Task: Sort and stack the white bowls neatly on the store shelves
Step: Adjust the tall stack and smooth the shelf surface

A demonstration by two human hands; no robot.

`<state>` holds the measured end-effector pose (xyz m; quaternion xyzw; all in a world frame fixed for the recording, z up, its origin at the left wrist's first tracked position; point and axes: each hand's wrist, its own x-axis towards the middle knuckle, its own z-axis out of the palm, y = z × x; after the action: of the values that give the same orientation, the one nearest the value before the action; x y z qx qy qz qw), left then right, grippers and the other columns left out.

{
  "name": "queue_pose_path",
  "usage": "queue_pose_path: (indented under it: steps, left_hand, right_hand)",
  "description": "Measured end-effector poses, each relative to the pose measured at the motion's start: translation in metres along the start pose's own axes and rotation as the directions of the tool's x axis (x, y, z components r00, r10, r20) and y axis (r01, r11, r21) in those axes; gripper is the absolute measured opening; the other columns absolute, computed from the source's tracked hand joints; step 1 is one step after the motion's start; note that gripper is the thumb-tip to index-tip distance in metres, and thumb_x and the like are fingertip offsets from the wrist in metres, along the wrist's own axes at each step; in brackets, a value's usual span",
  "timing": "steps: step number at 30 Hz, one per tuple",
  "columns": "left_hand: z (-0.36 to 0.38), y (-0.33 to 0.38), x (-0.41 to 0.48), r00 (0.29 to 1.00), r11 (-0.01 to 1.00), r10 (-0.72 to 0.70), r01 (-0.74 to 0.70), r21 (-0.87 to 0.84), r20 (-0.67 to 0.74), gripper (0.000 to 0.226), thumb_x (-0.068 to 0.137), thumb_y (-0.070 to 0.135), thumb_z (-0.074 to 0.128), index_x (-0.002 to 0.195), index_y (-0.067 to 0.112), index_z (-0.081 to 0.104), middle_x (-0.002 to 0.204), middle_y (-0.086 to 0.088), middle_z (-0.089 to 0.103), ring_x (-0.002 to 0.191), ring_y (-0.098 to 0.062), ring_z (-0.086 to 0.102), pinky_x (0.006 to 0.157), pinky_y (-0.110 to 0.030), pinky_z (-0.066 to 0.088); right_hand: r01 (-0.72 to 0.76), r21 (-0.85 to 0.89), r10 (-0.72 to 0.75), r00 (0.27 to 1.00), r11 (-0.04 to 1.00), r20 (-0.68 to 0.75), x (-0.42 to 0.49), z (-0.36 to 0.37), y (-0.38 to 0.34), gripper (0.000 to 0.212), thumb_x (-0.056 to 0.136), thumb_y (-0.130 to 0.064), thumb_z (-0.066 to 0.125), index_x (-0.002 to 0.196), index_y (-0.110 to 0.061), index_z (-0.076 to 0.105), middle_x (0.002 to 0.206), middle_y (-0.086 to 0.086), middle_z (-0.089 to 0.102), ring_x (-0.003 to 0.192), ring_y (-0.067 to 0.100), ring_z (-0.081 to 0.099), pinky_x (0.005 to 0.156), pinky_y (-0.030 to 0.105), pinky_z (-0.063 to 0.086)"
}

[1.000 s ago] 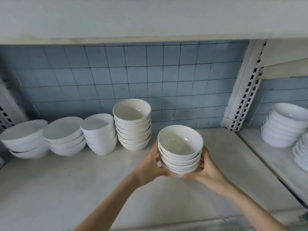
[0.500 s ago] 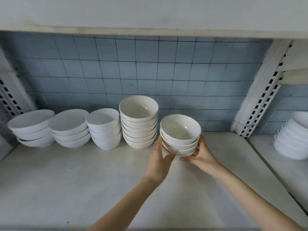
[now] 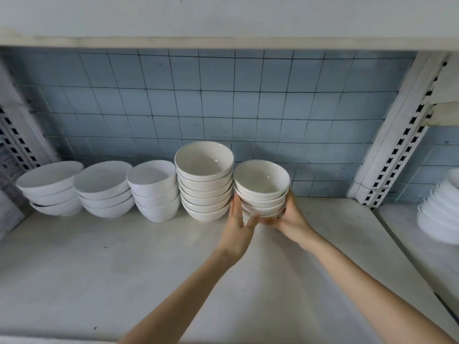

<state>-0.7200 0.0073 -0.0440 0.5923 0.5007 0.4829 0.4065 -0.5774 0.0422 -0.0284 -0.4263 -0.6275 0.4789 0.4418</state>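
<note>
The small stack of bowls [image 3: 262, 187] is near the back edge of the shelf [image 3: 124, 269], just right of the taller stack [image 3: 205, 182], its base hidden by hands. The left hand [image 3: 238, 229] presses straight fingers against its left side; the right hand [image 3: 290, 219] curls round its right side

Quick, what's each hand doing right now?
Left hand: open, straight fingers pressed against the small bowl stack.
Right hand: closed round the same stack, cupping its right side.
</note>
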Motion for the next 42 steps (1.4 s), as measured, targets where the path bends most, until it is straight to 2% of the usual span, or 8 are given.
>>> queue_pose_path:
  steps: [6,12,15,21,27,33,35,42]
  left_hand:
    - [-0.004,0.001,0.000,1.000,0.999,0.010,-0.011,0.053,0.022,0.070,0.099,0.017,0.049,0.153,0.026,0.005,0.158,0.017,0.007,0.143,0.005,0.004,0.120,-0.027,0.007]
    - [-0.026,0.004,-0.010,0.996,0.937,0.029,-0.055,0.346,0.080,0.064,0.100,0.027,0.047,0.153,0.020,0.012,0.158,0.011,0.014,0.143,0.000,0.009,0.106,-0.008,0.008]
    - [-0.037,0.008,-0.020,0.992,0.806,0.097,-0.129,0.578,0.087,0.062,0.099,0.034,0.046,0.152,0.020,0.017,0.157,0.008,0.023,0.144,-0.011,0.022,0.107,-0.017,0.021]
    - [-0.064,0.011,-0.041,0.984,0.479,0.114,-0.175,0.860,0.137,0.070,0.091,0.059,0.024,0.149,0.020,0.030,0.147,0.006,0.044,0.129,-0.021,0.046,0.098,-0.034,0.039]
    - [-0.077,0.016,-0.053,0.933,0.285,0.301,-0.286,0.915,0.198,0.062,0.084,0.052,0.036,0.119,0.009,0.064,0.107,-0.003,0.070,0.093,-0.027,0.068,0.067,-0.036,0.055]
    - [-0.078,0.025,-0.066,0.931,0.230,0.271,-0.308,0.923,0.243,0.064,0.085,0.053,0.034,0.120,0.006,0.062,0.113,-0.009,0.068,0.100,-0.032,0.066,0.075,-0.042,0.054]
    - [-0.078,0.025,-0.068,0.930,0.227,0.269,-0.314,0.922,0.251,0.066,0.085,0.053,0.034,0.119,0.005,0.063,0.113,-0.011,0.068,0.100,-0.033,0.066,0.076,-0.044,0.054]
    - [-0.049,0.038,-0.076,0.923,0.236,0.265,-0.342,0.910,0.278,0.067,0.084,0.054,0.034,0.116,0.003,0.065,0.110,-0.015,0.069,0.098,-0.036,0.067,0.074,-0.048,0.054]
  right_hand:
    - [0.062,0.011,-0.063,0.998,0.998,0.001,0.002,-0.003,-0.002,0.065,0.071,0.019,0.069,0.108,-0.029,0.043,0.114,-0.010,0.055,0.085,-0.018,0.059,0.058,0.009,0.049]
    - [0.102,-0.282,-0.104,0.995,0.954,0.005,0.001,-0.012,0.003,0.081,0.066,-0.002,0.083,0.126,-0.026,0.034,0.122,-0.022,0.047,0.108,-0.022,0.044,0.088,0.006,0.040]
    - [0.083,-0.450,-0.084,0.996,0.889,0.018,-0.009,-0.019,-0.005,0.073,0.078,-0.020,0.076,0.134,-0.023,0.029,0.130,-0.017,0.040,0.115,-0.014,0.037,0.099,0.006,0.030]
    - [-0.153,-0.934,-0.040,0.984,0.324,-0.176,-0.046,-0.044,-0.012,0.064,0.094,-0.055,0.036,0.145,-0.017,0.028,0.146,0.003,0.039,0.135,0.022,0.034,0.113,0.046,0.021]
    - [-0.246,-0.962,-0.136,0.956,0.116,-0.261,-0.109,-0.058,-0.022,0.104,0.074,-0.075,-0.017,0.144,-0.018,0.033,0.151,0.004,0.034,0.140,0.022,0.029,0.111,0.053,0.019]
    - [-0.385,-0.922,-0.223,0.896,0.043,-0.385,-0.174,-0.075,-0.026,0.075,0.093,-0.062,0.013,0.123,-0.011,0.059,0.123,0.010,0.063,0.110,0.028,0.061,0.094,0.060,0.041]
    - [-0.429,-0.902,-0.232,0.873,0.054,-0.429,-0.196,-0.084,-0.025,0.073,0.090,-0.061,0.018,0.127,-0.011,0.056,0.126,0.009,0.061,0.113,0.027,0.059,0.099,0.059,0.038]
    - [-0.597,-0.801,-0.062,0.799,0.042,-0.598,-0.269,-0.129,-0.021,0.110,0.061,-0.076,-0.032,0.150,-0.025,0.007,0.158,-0.001,0.008,0.146,0.018,0.010,0.116,0.048,0.005]
